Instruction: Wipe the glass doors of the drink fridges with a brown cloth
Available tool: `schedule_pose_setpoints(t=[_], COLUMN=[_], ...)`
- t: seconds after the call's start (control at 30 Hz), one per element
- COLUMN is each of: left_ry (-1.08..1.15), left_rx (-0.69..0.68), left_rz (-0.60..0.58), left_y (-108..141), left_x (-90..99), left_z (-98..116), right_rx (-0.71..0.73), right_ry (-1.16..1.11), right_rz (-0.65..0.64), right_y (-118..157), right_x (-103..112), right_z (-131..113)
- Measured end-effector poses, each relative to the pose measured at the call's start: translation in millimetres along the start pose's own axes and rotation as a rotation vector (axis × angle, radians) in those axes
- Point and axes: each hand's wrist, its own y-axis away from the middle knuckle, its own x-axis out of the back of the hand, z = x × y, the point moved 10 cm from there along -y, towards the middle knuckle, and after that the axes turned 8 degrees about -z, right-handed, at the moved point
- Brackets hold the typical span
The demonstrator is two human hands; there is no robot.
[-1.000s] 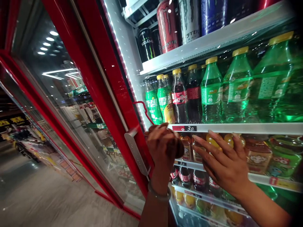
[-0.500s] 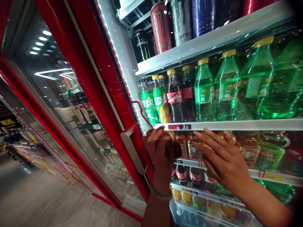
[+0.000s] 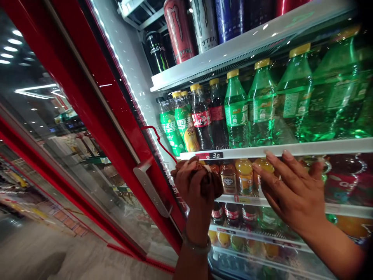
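Gripping a brown item (image 3: 217,185) in your left hand (image 3: 190,182), you're holding it in front of the cooler shelves, to the right of the metal door handle (image 3: 152,190). Shadow and blur are making the item hard to identify. Your left wrist is bearing 1 band (image 3: 196,246). Your 2 hands are sitting apart. Your right hand (image 3: 297,190) is grasping nothing, its back facing you, fingers extending up and leftward just in front of the row with orange-yellow bottles (image 3: 244,177). Above, green bottles (image 3: 262,107) with yellow caps are standing beside 2 dark cola bottles (image 3: 201,120), over a price tag (image 3: 216,155) reading 3.0. Tall cans (image 3: 178,33) are filling the top shelf. A red door frame (image 3: 72,81) is slanting along your left.
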Motion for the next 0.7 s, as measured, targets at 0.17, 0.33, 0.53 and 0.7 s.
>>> schedule_pose_setpoints(t=[0.17, 0.33, 0.53, 0.7], left_ry=[0.105, 0.08, 0.028, 0.081], left_rx=[-0.215, -0.21, 0.067, -0.129], left_rz=[-0.201, -0.181, 0.038, -0.167], left_y=[21.1, 12.4, 4.0, 30.2], left_x=[-43.1, -37.3, -18.4, -56.0], left_z=[65.4, 54.9, 26.7, 86.7], right_rx=[0.04, 0.071, 0.09, 0.115], right_ry=[0.078, 0.078, 0.058, -0.026], right_rz=[-0.015, -0.026, -0.022, -0.036], right_y=[8.8, 10.2, 7.9, 7.2], right_x=[-8.0, -6.9, -5.8, -2.0], right_z=[0.4, 0.9, -0.6, -0.5])
